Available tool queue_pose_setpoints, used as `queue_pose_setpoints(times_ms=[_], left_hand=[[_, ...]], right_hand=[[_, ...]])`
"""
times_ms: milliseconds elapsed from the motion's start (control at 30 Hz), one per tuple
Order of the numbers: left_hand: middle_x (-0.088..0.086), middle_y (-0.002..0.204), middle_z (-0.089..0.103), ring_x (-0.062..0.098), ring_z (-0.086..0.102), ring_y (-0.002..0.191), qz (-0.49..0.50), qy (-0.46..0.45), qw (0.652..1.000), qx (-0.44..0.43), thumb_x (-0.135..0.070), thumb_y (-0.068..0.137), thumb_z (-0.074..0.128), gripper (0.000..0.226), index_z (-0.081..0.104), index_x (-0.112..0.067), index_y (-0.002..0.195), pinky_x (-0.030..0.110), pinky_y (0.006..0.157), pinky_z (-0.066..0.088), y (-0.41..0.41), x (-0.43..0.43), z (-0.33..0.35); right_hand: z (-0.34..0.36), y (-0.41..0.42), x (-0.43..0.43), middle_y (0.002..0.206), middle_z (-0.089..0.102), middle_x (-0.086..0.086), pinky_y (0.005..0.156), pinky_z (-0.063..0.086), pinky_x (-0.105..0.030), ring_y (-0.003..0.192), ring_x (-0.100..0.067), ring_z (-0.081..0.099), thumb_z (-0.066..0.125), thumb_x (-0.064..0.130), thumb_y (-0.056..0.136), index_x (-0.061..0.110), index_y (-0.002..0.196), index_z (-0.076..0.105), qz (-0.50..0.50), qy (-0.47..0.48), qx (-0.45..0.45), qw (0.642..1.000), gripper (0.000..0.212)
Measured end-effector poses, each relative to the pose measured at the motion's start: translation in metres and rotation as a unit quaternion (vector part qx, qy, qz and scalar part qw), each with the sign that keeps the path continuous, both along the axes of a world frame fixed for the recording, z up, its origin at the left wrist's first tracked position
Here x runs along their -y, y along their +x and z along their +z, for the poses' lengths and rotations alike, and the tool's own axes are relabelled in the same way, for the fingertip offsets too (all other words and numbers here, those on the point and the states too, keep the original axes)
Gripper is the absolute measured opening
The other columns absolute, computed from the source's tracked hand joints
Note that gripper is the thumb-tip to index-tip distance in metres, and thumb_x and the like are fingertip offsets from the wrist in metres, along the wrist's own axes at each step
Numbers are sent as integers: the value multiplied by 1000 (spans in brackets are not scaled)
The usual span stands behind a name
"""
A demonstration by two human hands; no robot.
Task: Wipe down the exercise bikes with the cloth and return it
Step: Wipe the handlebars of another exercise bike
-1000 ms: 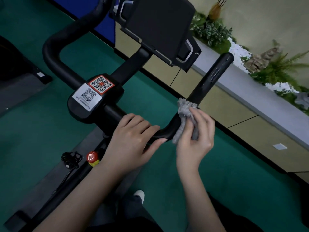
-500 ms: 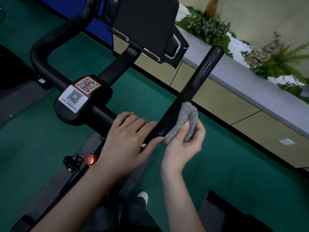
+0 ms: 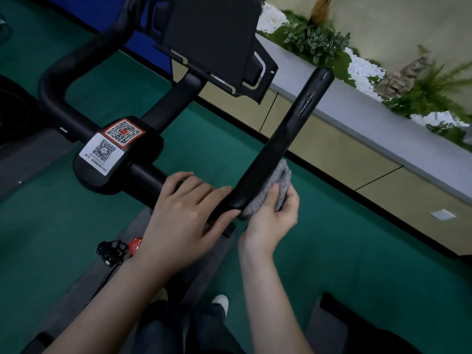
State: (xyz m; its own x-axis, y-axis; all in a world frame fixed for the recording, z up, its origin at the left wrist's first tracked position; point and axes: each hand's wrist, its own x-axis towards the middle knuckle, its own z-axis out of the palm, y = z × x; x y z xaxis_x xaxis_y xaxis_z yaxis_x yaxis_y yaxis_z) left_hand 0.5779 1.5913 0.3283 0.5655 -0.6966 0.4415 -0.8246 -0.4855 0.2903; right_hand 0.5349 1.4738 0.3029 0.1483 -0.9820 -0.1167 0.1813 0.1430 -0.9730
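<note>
Shifted underneath, cloth (image 3: 279, 181) hugs handlebar (image 3: 281, 134) slanting up-right.

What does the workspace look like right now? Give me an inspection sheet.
Surface: green floor; grey mat under the bike.
Job's things: black handlebar, shiny streaks near its far end; grey cloth pressed against its right side near the bend.
Clutter: nothing seen.
Hands: left hand grips the handlebar beside the bend; right hand holds the cloth.
Cables: thin black cable near the red knob.
Surroundings: QR stickers, dark screen mount, planter ledge with plants.
</note>
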Motion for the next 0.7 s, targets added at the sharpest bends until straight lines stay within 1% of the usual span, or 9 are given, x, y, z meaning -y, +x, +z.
queue_pose_setpoints(times_ms=[100,167,200,300,400,500,600,700], left_hand=[[-1,83,66,23,61,81,0,2,1000,2,-43,96,49,38,70,-13,108,39,97,38,0,0,0],[-1,83,66,23,61,82,0,5,1000,0,-42,96,50,37,70,-13,108,40,97,38,0,0,0],[-2,83,66,23,61,82,-1,7,1000,0,-42,96,50,37,70,-13,108,39,96,38,0,0,0],[-2,83,66,23,61,82,-4,8,1000,2,-41,96,49,38,69,-13,109,39,96,37,1,0,1],[-2,82,66,23,61,82,-6,8,1000,3,-41,96,49,38,69,-13,110,38,96,37,0,0,2],[-2,82,66,23,61,81,-6,7,1000,2,-41,96,50,37,69,-12,109,39,95,37,0,0,2],[-2,83,66,22,61,82,0,9,1000,-2,-41,95,50,37,70,-13,108,40,95,38,-1,1,3],[-2,83,66,23,61,82,3,13,1000,-4,-41,96,48,38,70,-12,110,41,96,38,-2,1,4]], right_hand=[[-6,-11,-12,93,66,-5,81,53,-25,86,-11,63,50,2,96,6,106,62,48,-20,-11,999,16],[-12,-18,-16,91,69,-6,81,54,-28,86,-13,65,49,-1,95,5,104,64,102,-9,-10,995,19],[-14,-20,-16,91,70,-4,80,54,-28,86,-12,65,48,-3,95,6,102,66,139,1,-9,990,21],[-15,-24,-12,83,71,2,71,51,-20,81,-8,65,47,-9,94,13,90,68,257,50,17,965,30],[-12,-31,-6,87,72,-2,75,53,-23,84,-13,66,48,-10,92,11,89,68,326,94,38,940,30],[-6,-30,9,87,72,-3,79,54,-26,84,-14,66,47,-13,91,9,90,67,332,103,44,937,29],[0,-27,22,95,73,-5,85,55,-27,91,-16,68,47,-10,92,7,98,66,321,110,58,939,27],[-1,-34,16,96,73,-8,83,56,-28,91,-18,68,48,-9,92,5,100,66,360,114,43,925,24]])
